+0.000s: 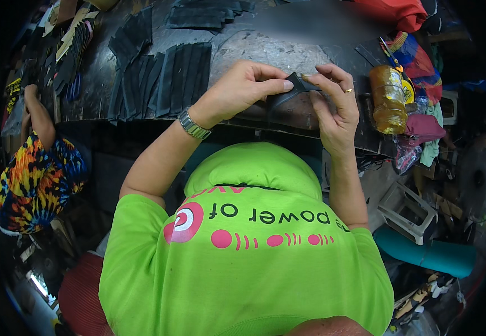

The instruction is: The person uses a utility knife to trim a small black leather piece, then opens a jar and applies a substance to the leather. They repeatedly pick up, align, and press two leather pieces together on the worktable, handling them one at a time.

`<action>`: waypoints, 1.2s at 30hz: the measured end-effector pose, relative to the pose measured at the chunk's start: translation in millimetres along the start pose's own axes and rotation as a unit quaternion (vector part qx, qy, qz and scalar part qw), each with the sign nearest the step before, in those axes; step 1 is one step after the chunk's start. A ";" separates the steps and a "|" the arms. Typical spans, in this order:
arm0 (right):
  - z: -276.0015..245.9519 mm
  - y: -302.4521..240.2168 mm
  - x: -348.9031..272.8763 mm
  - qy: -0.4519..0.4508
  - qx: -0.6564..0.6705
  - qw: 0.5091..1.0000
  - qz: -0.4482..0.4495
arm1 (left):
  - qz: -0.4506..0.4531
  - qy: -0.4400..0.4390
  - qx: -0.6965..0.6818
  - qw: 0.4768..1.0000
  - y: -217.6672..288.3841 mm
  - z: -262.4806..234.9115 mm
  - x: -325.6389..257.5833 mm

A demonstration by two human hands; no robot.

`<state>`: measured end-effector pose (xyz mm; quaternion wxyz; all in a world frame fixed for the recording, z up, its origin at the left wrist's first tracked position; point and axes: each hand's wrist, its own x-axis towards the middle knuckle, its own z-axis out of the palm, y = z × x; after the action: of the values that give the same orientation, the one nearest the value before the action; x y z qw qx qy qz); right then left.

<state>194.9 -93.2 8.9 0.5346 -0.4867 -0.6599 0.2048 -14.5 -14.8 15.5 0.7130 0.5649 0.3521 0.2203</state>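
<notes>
Both my hands hold one small black leather-like piece [287, 96] just above the near edge of the dark worktable [265, 53]. My left hand [245, 85], with a metal watch on its wrist, pinches the piece's left side between thumb and fingers. My right hand [335, 98], wearing a gold ring, pinches the right end. The piece is folded or bent between them. A fanned row of similar black pieces [162, 78] lies on the table to the left of my hands.
More black pieces [206, 15] lie at the table's far side. A bottle of amber liquid [387, 99] stands at the right beside coloured cloths [416, 56]. A person in a multicoloured shirt [36, 179] works at the left. White stool [405, 207] at lower right.
</notes>
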 end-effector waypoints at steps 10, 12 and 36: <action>6.0 7.8 0.0 -0.007 -0.094 0.995 -0.040 | 0.028 -0.029 0.024 0.999 -3.8 1.0 -0.8; 4.4 7.3 -0.5 -0.011 -0.117 0.992 -0.053 | 0.026 -0.041 0.037 0.998 -2.8 0.4 -0.7; -22.8 -5.1 -33.7 -0.001 -0.168 0.980 -0.107 | -0.045 0.018 -0.098 0.994 9.7 2.0 -7.4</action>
<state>211.9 -130.2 3.8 0.4633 -0.4959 -0.7337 0.0336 -17.0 -18.7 26.9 0.7676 0.4720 0.3664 0.2319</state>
